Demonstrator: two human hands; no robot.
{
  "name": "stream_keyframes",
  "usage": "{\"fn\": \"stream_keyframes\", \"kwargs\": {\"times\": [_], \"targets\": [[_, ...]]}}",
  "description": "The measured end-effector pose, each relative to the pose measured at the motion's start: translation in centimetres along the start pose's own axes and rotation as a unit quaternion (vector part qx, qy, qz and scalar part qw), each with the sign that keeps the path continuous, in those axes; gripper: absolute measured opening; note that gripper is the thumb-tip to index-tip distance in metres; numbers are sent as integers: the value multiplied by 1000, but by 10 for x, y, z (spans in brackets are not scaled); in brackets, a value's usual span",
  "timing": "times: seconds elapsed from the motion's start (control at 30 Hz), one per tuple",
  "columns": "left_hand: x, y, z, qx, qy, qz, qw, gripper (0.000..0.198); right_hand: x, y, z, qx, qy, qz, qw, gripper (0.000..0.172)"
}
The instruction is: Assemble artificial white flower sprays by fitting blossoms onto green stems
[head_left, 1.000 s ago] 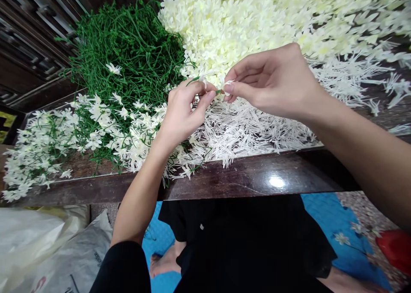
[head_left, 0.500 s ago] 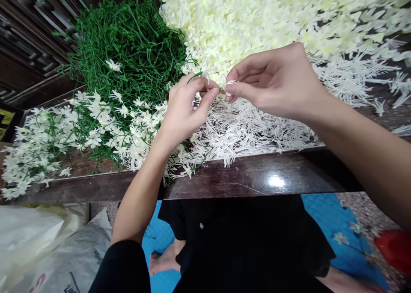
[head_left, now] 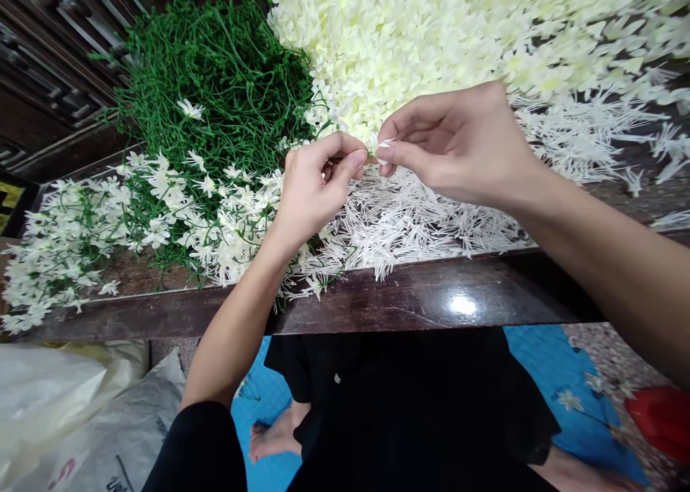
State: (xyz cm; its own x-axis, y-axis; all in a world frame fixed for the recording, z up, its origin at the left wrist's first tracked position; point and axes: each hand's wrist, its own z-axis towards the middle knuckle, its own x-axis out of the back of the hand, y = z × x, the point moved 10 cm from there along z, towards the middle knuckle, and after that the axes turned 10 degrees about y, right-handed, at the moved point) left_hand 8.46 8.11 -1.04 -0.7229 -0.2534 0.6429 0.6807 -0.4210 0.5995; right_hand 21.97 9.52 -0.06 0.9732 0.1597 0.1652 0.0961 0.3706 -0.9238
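Right hand [head_left: 458, 144] pinching a small white flower piece [head_left: 384, 144] by a green stem [head_left: 370, 156].
The piece, thin-petalled and partly hidden, sits between both hands above a heap of white filaments [head_left: 410, 219]; right thumb and forefinger press on it, while the left hand's [head_left: 318, 183] fingertips pinch the stem, mostly covered.

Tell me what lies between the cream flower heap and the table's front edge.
In the head view, thin white stamens lie between the cream flower heap and the table's front edge, with the right hand above part of them.
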Motion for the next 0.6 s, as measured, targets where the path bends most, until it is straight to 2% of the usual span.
{"fn": "stream_keyframes", "kwargs": {"times": [0.17, 0.37, 0.6], "targets": [[0, 1, 0, 9, 2, -26, 1000, 18, -1, 3, -1, -2, 2, 6, 1000, 20], [1, 3, 0, 2, 8, -45, 999, 18, -3, 9, -3, -8, 4, -10, 1000, 18], [0, 4, -1, 5, 8, -26, 1000, 19, -4, 5, -5, 1, 9, 1, 1000, 18]]}}
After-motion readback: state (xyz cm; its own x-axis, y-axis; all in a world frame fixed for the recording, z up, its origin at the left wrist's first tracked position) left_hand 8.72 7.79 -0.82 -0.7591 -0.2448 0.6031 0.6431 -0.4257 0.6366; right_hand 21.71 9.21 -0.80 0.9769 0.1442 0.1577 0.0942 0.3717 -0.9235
